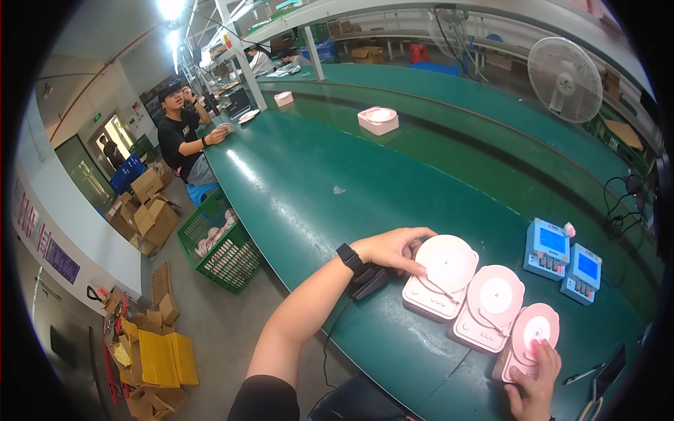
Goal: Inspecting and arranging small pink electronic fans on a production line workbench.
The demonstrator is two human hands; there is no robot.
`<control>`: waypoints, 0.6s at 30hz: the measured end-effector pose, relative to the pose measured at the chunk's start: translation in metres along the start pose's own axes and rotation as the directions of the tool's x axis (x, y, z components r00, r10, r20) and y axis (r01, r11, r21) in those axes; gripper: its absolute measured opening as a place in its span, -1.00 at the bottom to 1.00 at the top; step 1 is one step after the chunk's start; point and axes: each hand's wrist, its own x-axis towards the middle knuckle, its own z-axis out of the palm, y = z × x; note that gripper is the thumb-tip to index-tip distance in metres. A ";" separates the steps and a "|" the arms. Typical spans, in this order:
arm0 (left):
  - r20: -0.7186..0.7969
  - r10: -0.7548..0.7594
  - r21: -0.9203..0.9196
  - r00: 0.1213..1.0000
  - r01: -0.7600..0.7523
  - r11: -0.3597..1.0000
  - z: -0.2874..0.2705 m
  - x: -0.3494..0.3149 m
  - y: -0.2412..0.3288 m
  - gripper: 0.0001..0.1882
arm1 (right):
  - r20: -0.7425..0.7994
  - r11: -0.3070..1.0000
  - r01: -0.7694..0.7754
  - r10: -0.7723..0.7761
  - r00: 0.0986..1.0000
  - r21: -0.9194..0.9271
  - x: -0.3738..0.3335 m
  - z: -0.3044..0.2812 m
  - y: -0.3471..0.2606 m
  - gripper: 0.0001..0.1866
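Three pale pink toy record players stand in a slanting row on the green table. My left hand [397, 250] grips the far-left edge of the first record player [446, 263], its thumb at the disc's edge and its other fingers partly hidden behind. The middle record player [495, 295] stands untouched between my hands. On the nearest record player [535, 328] my right hand [539, 382] rests fingertips on the disc, where a red glow shows; the fingers are apart and the thumb points away. A dark object [368, 282] lies below my left wrist.
Two blue devices with screens [547, 247] stand right of the row. Farther off, another pink record player [378, 121] sits on a sunken green strip. A green crate [223, 245] stands beside the table. A person [184, 133] sits at the far left end; a fan [565, 78] stands beyond.
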 end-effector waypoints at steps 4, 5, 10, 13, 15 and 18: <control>0.002 -0.006 -0.004 1.000 0.006 1.000 0.000 0.000 -0.001 -0.17 | -0.009 1.000 0.005 -0.005 1.000 0.005 0.000 0.000 0.000 -0.62; 0.004 -0.003 -0.006 1.000 0.003 1.000 0.000 0.000 -0.001 -0.17 | -0.008 1.000 0.003 -0.003 1.000 0.002 0.001 0.000 0.000 -0.62; -0.003 0.004 -0.002 1.000 -0.004 1.000 0.000 0.001 -0.003 -0.17 | -0.039 1.000 0.003 -0.003 0.999 0.008 0.001 0.003 -0.001 -0.59; -0.005 0.003 0.017 1.000 -0.002 1.000 -0.001 0.000 -0.002 -0.17 | -0.056 1.000 0.007 -0.006 0.998 0.007 0.000 0.004 -0.001 -0.57; -0.006 -0.003 0.025 1.000 0.003 1.000 -0.001 0.000 -0.001 -0.17 | -0.074 1.000 0.019 -0.018 0.997 0.019 0.002 0.004 -0.001 -0.56; -0.004 -0.004 0.021 1.000 0.005 1.000 0.000 0.000 0.000 -0.18 | -0.089 0.999 0.021 -0.017 0.996 0.036 0.001 0.006 0.000 -0.55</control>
